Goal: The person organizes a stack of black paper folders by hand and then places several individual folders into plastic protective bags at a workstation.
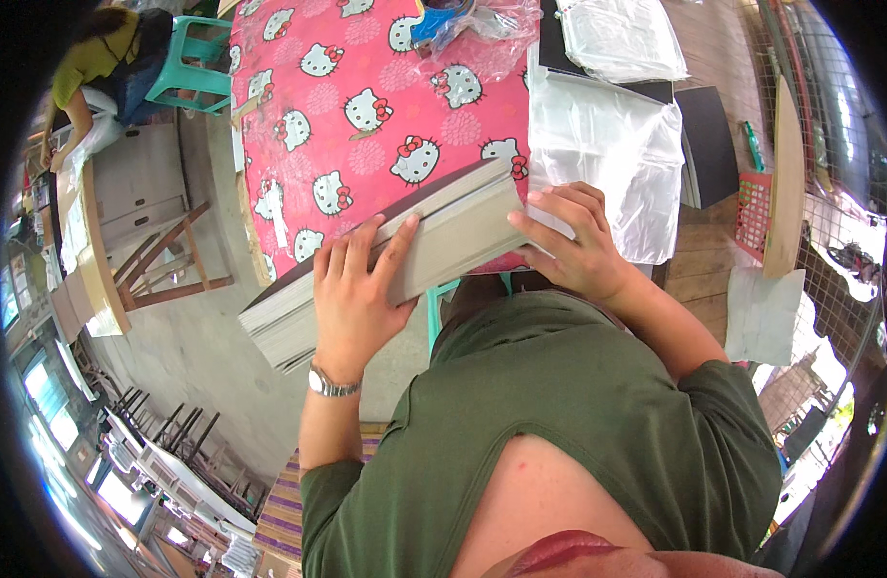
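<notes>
I am holding a thick stack of sheets (463,229) at the near edge of the table, in front of my body. It is lying aslant, its left end lower and nearer to me, its pale edges facing up and a dark sheet showing along the far side. My left hand (355,275) is grasping it across its thickness, with fingers reaching to the far edge and the thumb on the near side. My right hand (576,236) is curling at the right end; I cannot tell whether it is gripping or only touching.

Beyond the stack, the pink patterned cloth (313,96) is spreading over the table, giving more room toward the far left. On the right, clear plastic bags (612,164) are lying just beside my right hand, so the room there is narrower. Farther right, dark sheets (710,144) and a red basket (755,217) are standing near the bags. At the far edge, crumpled plastic (496,34) is partly covering a blue object (442,24), and I cannot make out its kind.

The stack's underside is hiding from my view, and my left hand is covering part of its edges. A watch (334,383) is sitting on my left wrist. At upper left, beside a green stool (188,60), another person (106,58) is bending, partly cut off by the dark rim.
</notes>
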